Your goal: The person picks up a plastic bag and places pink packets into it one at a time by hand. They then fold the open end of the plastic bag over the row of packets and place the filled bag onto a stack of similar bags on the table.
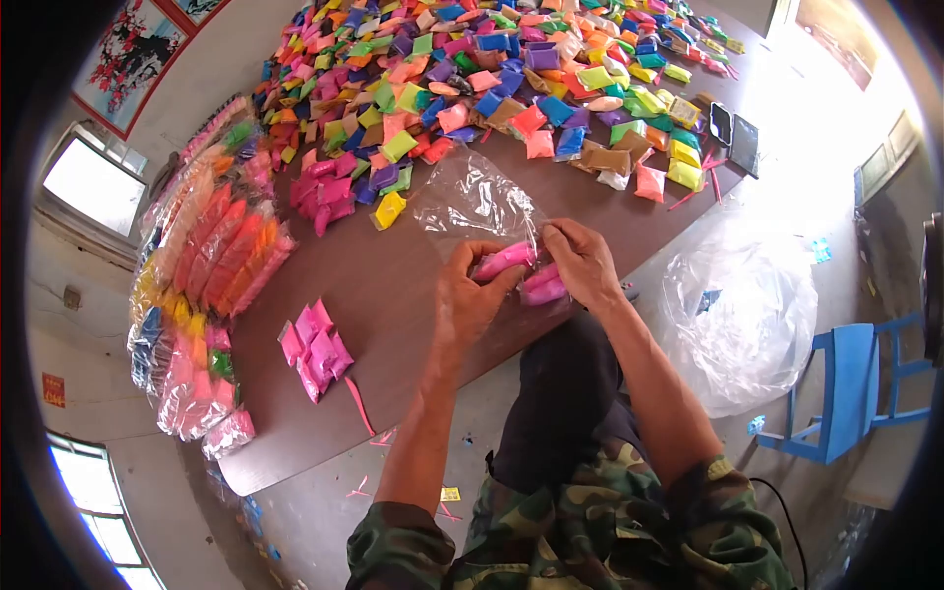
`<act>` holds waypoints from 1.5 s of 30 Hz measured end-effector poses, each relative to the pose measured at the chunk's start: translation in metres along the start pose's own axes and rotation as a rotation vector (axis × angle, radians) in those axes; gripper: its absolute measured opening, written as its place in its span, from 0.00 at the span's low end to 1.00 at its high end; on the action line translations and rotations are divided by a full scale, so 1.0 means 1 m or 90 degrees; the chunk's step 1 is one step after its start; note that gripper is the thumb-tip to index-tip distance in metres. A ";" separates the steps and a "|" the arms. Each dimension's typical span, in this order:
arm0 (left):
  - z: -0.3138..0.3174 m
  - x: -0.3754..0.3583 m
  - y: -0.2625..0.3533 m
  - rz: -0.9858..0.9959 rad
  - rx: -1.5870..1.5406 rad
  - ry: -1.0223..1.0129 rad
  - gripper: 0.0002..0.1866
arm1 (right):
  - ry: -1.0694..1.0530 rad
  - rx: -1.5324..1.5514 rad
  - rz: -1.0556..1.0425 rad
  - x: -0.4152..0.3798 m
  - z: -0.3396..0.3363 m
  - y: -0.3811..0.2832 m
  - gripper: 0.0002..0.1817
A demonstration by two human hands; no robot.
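At the near edge of the table, my left hand [470,295] is closed around a pink packet [504,262], thumb and fingers pressing its sides. A second pink packet [544,285] sits just beside it, under the fingers of my right hand [584,261]. My right hand pinches the edge of a clear plastic bag [472,197], which spreads crumpled across the tabletop beyond both hands. To the left, a small group of pink packets [317,350] lies on the table near a thin red strip [359,405].
A large heap of multicoloured packets [433,93] covers the far table [393,285]. Filled clear bags [211,256] are stacked along its left side. A phone [744,147] lies at the right edge. A big translucent bag [737,324] and a blue chair [848,388] stand right.
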State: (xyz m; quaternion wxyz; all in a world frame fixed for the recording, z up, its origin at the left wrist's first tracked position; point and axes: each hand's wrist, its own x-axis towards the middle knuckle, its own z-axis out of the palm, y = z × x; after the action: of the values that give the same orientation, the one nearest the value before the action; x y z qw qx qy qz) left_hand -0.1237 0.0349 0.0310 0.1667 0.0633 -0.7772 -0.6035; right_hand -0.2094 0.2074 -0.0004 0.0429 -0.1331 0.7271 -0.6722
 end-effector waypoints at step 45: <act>-0.010 0.012 0.015 0.065 0.214 -0.211 0.14 | 0.009 -0.182 0.074 0.003 0.008 -0.025 0.21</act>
State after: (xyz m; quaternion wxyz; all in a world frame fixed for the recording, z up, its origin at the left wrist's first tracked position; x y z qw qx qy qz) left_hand -0.1300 0.0260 0.0496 0.0546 -0.0490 -0.8855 -0.4588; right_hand -0.2074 0.1978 0.0238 0.0571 -0.0912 0.8219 -0.5594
